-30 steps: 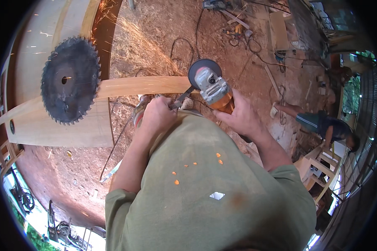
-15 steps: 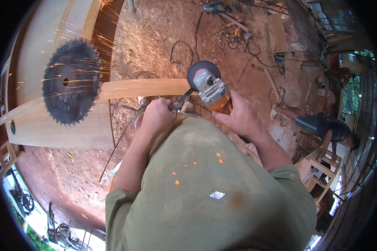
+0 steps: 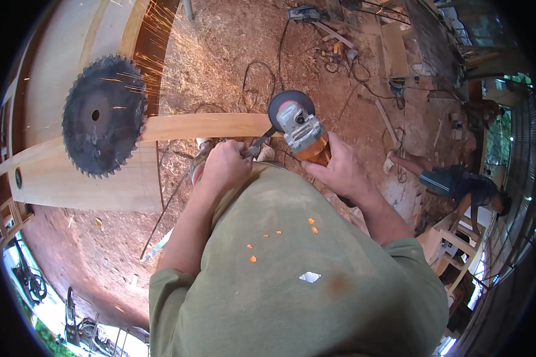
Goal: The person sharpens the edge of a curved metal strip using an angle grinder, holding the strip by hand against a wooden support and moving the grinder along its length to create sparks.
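My right hand (image 3: 344, 172) is wrapped round the orange body of an angle grinder (image 3: 307, 134), its dark disc (image 3: 278, 109) turned toward the upper left. In my closed left hand (image 3: 227, 164) is a dark flat metal bar (image 3: 259, 143). The bar's far end meets the lower edge of the disc. Sparks streak across the upper left. My fingers hide the bar's near end. Beyond the bar, a long pale wooden strip (image 3: 211, 126) runs left toward a large toothed circular saw blade (image 3: 104, 116).
Pale boards (image 3: 95, 190) lie at the left under the saw blade. Cords cross the sawdust-covered ground, where a power tool (image 3: 304, 13) and an orange tool (image 3: 337, 49) lie farther off. At the right, another person (image 3: 473, 187) bends over a wooden frame (image 3: 446, 244).
Fewer sparks cross the saw blade now, though they still streak at the upper left. Both hands, the grinder and the bar keep nearly the same places.
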Demonstrator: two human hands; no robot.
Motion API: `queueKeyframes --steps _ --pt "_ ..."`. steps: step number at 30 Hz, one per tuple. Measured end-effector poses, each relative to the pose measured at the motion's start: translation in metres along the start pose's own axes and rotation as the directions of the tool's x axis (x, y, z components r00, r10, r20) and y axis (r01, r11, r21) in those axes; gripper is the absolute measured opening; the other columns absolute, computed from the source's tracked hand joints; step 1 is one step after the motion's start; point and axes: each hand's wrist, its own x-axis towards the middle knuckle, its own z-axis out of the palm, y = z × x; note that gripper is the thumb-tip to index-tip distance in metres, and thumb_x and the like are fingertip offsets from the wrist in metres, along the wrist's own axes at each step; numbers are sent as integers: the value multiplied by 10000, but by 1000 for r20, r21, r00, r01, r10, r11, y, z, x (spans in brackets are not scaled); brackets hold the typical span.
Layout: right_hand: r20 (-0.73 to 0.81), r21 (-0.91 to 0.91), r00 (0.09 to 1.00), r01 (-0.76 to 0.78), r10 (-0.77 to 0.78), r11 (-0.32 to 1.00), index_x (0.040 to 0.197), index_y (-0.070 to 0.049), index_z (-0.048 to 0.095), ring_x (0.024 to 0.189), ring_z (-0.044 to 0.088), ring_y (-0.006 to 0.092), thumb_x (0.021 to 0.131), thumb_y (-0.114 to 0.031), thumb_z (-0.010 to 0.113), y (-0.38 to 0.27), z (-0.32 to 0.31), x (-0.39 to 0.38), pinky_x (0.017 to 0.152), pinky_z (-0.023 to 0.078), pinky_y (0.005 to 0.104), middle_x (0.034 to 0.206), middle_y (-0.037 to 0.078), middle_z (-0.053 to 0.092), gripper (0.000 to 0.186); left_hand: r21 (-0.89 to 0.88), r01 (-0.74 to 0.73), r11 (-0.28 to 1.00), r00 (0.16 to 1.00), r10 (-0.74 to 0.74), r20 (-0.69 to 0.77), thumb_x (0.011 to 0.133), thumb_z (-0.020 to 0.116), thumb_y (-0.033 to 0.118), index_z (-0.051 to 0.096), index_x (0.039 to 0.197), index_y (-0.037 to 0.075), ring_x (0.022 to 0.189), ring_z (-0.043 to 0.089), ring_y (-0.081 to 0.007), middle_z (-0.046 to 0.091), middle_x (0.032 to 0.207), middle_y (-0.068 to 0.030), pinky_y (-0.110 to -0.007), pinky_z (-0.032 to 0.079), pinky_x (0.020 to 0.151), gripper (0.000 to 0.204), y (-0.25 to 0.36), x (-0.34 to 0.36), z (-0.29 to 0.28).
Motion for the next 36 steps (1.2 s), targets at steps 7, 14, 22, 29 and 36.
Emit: queueKeyframes --steps 7,14,22,29,36 --pt "-38 6 999 -19 20 1000 1225 1 556 1028 674 399 793 -276 764 -3 2 0 880 522 466 1077 245 678 554 -15 24 1000 1000 -24 -7 925 681 301 636 709 -45 694 634 -442 607 680 -269 -506 498 664 411 -1 0 2" --pt "-36 -50 999 -19 17 999 1202 15 563 1015 682 394 785 -273 776 -3 1 -2 868 531 454 1053 240 687 549 -18 54 998 997 -53 49 939 653 291 682 792 -10 711 646 -431 627 705 -259 -504 509 686 336 -1 2 1" --pt "-89 17 994 -58 59 998 1198 16 571 1019 685 394 786 -279 776 -3 0 2 873 536 450 1060 235 692 547 -34 45 998 998 -43 49 938 647 263 708 837 3 741 656 -419 641 726 -250 -495 510 707 286 -10 2 2" --pt "-56 -71 996 -78 74 994 1228 7 592 1044 698 334 778 -261 784 -6 0 3 888 527 419 1077 203 710 557 -20 60 998 997 -59 55 929 649 245 711 843 0 759 658 -422 649 745 -253 -494 514 718 267 -5 0 0" --pt "-26 -15 999 -36 36 999 1216 -5 574 1019 685 397 784 -286 780 -2 6 1 872 534 461 1060 231 695 555 -12 51 999 997 -50 62 926 655 253 699 831 -3 758 651 -432 645 744 -258 -496 510 714 276 -6 1 1"
